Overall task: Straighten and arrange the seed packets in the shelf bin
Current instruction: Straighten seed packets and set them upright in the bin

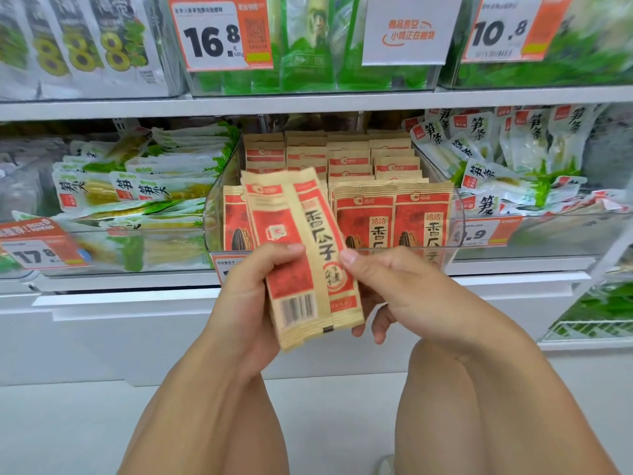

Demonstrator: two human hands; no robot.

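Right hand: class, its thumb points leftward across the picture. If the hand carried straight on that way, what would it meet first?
The right hand already touches the held seed packets, so it would press on them first, then probably the left hand gripping them.

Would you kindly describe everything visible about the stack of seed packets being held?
The stack of seed packets is tan paper with red panels, black characters and a barcode on the packet facing the camera. It is held tilted in front of the clear bin, outside it. The left hand grips its left edge; the right hand pinches its right edge.
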